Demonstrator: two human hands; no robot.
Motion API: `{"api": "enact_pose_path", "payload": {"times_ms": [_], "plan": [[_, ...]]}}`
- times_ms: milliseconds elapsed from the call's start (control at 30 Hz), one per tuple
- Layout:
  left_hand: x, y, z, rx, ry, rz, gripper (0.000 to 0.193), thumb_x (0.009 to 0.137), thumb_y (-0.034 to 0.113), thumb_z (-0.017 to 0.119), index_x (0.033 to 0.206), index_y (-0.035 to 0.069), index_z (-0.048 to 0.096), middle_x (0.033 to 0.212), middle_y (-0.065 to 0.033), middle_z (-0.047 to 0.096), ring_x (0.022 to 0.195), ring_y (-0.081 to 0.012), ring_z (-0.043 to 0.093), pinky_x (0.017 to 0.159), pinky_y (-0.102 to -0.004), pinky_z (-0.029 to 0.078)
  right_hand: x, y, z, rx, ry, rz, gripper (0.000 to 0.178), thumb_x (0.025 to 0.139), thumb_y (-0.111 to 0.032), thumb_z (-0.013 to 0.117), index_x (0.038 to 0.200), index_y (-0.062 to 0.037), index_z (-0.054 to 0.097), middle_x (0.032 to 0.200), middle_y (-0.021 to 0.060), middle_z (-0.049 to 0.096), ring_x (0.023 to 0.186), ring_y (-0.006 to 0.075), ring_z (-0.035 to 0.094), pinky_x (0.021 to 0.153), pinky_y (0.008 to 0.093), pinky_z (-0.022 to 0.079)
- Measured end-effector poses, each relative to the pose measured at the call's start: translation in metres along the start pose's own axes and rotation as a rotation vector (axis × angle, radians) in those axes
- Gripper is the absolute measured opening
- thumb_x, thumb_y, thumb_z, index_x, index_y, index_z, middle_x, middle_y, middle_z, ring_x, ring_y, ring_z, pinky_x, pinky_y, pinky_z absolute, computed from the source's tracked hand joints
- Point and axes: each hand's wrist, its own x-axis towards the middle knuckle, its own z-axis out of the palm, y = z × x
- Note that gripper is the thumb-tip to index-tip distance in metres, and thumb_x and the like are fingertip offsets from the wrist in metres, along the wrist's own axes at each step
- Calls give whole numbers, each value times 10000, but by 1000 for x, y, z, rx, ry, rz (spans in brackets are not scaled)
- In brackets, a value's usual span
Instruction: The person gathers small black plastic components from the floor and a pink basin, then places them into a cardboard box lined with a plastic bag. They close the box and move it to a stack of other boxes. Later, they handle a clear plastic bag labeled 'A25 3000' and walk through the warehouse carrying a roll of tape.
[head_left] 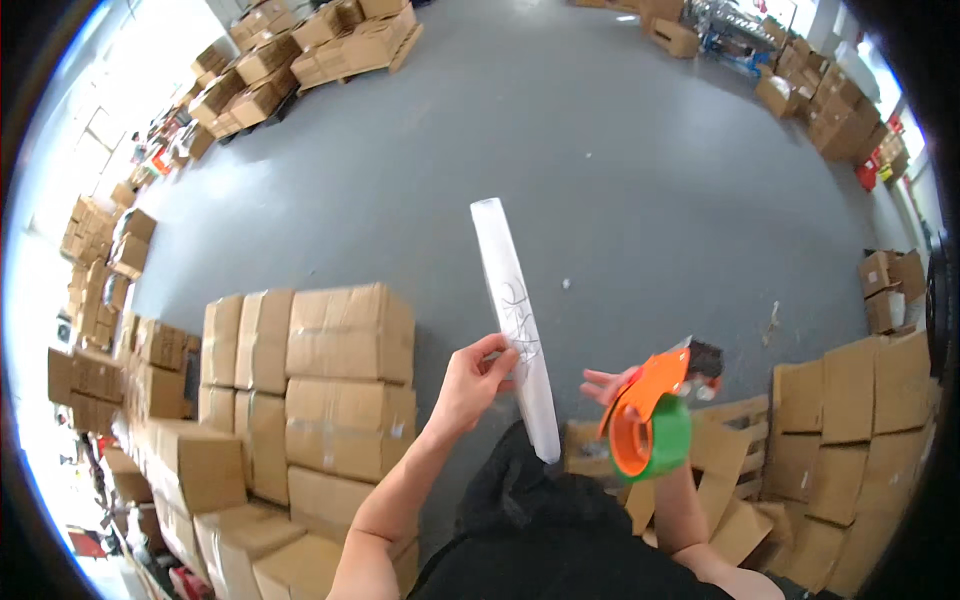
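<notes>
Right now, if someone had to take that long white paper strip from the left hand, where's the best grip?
Probably the free upper half of the long white paper strip, pinched flat from either side. The left hand pinches it near mid-length and the lower end hangs close to the orange-and-green tape dispenser in the right hand.

Left hand [472, 380] pinches a paper strip [515, 325] — right hand [612, 385] grips a tape dispenser [650, 425].

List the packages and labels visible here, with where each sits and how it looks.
Long white paper strip with dark markings: pinched in the left hand, centre.
Orange-and-green tape dispenser: in the right hand.
Brown cardboard boxes, stacked: lower left.
Brown cartons on pallets: far top left.
Brown box stack: right.
</notes>
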Motion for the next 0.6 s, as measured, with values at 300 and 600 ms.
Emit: {"api": "enact_pose_path", "payload": {"times_ms": [300, 600], "plan": [[280, 109, -10, 144, -159, 212, 183, 883, 110, 546, 982, -40, 582, 800, -47, 593, 783, -106, 567, 698, -269, 501, 261, -14, -64, 206, 198, 401, 572, 723, -115, 727, 1228, 2, 485, 1036, 89, 617, 910, 145, 597, 809, 312, 501], [506, 208, -193, 191, 89, 232, 198, 850, 139, 589, 952, -31, 586, 748, -55, 574, 674, -90, 519, 615, -253, 454, 622, 41, -62, -884, -121, 379, 284, 692, 2, 682, 959, 4, 586, 844, 57, 627, 775, 96, 568, 710, 253, 465]]}}
